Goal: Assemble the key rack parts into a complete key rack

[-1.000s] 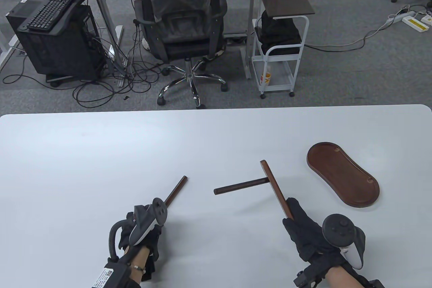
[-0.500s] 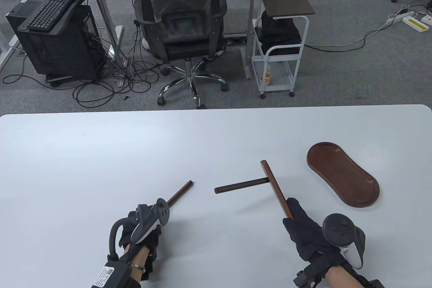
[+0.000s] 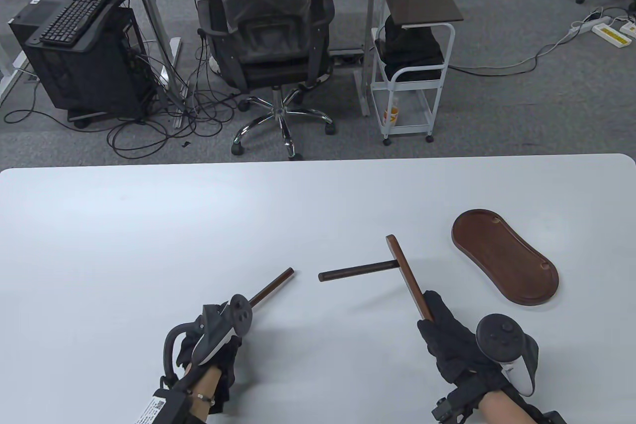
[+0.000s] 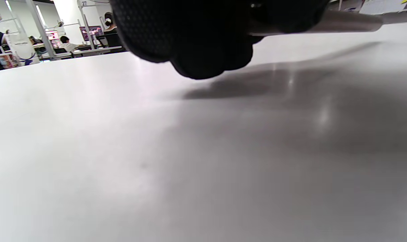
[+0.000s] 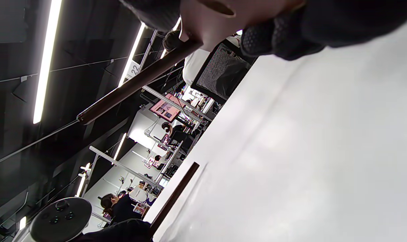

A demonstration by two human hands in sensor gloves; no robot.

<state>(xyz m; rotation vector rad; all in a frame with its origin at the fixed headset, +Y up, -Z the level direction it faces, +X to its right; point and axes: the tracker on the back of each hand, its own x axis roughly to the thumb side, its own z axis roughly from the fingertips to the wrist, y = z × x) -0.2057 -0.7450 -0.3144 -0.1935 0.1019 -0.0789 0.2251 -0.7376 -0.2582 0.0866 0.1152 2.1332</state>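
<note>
Left hand (image 3: 211, 339) gripping rod (image 3: 272, 286), right hand (image 3: 454, 344) gripping T-piece (image 3: 405, 277)

A dark wooden rod (image 5: 136, 82) is gripped by the right hand (image 5: 290, 23) above the white worktop (image 5: 307, 151) — tilted view.

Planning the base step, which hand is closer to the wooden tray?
Right. The right hand sits just below-left of the tray; the left hand is far across the table.

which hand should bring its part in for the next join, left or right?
Left, probably. The left hand holds a loose rod whose tip already points at the T-piece, with a small gap left. The right hand just steadies the T-piece.
</note>
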